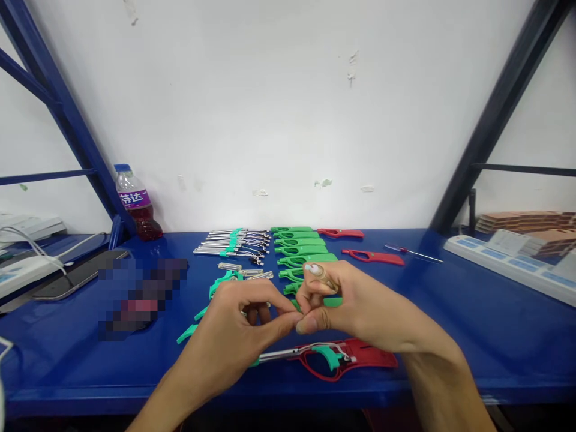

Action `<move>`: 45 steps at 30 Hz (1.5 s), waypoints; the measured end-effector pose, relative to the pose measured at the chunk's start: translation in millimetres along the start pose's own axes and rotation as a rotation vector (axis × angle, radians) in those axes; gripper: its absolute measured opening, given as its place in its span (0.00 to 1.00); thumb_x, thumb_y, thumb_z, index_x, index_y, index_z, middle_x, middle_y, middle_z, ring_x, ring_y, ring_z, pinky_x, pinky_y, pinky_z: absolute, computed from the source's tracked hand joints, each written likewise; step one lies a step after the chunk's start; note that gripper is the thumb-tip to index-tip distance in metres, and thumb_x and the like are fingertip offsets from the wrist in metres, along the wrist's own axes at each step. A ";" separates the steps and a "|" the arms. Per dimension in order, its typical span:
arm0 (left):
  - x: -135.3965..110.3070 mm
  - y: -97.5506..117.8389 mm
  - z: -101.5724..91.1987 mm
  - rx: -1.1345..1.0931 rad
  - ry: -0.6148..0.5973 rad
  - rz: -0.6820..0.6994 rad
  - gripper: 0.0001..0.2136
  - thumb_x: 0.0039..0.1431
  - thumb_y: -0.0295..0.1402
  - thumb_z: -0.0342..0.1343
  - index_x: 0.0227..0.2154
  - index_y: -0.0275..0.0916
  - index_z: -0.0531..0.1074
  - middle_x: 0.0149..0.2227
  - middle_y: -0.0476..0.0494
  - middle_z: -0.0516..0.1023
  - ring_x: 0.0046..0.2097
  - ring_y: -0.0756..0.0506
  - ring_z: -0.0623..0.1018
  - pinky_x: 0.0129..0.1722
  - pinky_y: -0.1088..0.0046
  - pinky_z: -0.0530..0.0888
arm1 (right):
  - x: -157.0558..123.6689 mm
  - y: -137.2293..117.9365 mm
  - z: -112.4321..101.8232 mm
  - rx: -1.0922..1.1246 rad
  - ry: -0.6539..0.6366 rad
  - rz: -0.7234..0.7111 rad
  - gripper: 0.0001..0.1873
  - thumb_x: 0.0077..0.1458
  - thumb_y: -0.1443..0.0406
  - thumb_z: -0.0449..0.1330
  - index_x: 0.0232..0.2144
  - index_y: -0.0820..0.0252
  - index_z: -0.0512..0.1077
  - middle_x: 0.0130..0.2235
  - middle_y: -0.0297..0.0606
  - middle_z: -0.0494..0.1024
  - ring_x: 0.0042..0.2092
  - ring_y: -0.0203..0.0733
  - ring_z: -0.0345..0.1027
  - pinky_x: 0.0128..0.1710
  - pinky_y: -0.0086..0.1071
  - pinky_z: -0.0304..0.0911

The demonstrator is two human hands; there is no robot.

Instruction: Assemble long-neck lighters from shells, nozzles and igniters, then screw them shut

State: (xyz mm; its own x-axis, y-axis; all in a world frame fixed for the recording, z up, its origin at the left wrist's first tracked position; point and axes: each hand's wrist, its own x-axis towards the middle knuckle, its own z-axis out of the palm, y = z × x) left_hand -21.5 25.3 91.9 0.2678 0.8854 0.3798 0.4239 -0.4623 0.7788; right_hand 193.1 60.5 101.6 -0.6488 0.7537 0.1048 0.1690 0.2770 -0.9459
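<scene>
My left hand (245, 324) is closed in a pinch, its thumb and forefinger tips meeting those of my right hand (344, 300). What lies between the fingertips is too small or hidden to make out. Curled in my right hand is a small clear, amber-looking lighter fuel tank (324, 277) with white ends pointing up and to the left. Below both hands lies a red lighter casing half (375, 355) with its open side up. A metal tube (279, 354), a teal trigger (330, 356) and thin white wires rest in it.
Behind my hands are several green casings (301, 242), metal tubes with wires (220, 245) and clear tanks (230, 266). Red casings (378, 257) and a screwdriver (411, 252) lie right. A bottle (137, 204), a phone (83, 275) and a power strip (508, 267) are at the sides.
</scene>
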 end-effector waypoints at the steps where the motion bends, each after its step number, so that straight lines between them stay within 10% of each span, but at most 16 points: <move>1: 0.2 1.0 0.0 -0.026 -0.014 -0.025 0.08 0.58 0.33 0.67 0.24 0.42 0.85 0.22 0.52 0.78 0.23 0.53 0.69 0.22 0.78 0.62 | -0.1 -0.4 -0.1 0.006 -0.007 0.004 0.25 0.53 0.70 0.72 0.26 0.55 0.57 0.32 0.25 0.72 0.34 0.34 0.59 0.34 0.31 0.58; 19: 7.2 -8.7 -2.9 -0.188 0.060 -0.193 0.10 0.56 0.42 0.68 0.27 0.40 0.85 0.23 0.48 0.77 0.19 0.51 0.73 0.18 0.77 0.67 | 2.9 -0.9 -10.4 0.213 0.182 -0.014 0.33 0.50 0.64 0.78 0.26 0.53 0.52 0.30 0.27 0.80 0.34 0.36 0.75 0.35 0.31 0.63; 45: -1.7 -6.8 14.6 0.086 0.282 0.158 0.09 0.66 0.29 0.59 0.35 0.41 0.85 0.25 0.51 0.79 0.22 0.52 0.72 0.20 0.77 0.66 | 3.0 3.7 -7.5 0.207 0.147 -0.045 0.35 0.56 0.56 0.76 0.27 0.51 0.50 0.30 0.30 0.83 0.40 0.45 0.85 0.38 0.33 0.69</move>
State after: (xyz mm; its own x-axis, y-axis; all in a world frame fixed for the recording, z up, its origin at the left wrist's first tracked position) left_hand -12.3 26.2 78.7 0.0914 0.7753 0.6249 0.4709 -0.5866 0.6589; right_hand 197.4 68.3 100.7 -0.5348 0.8262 0.1773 -0.0225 0.1959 -0.9804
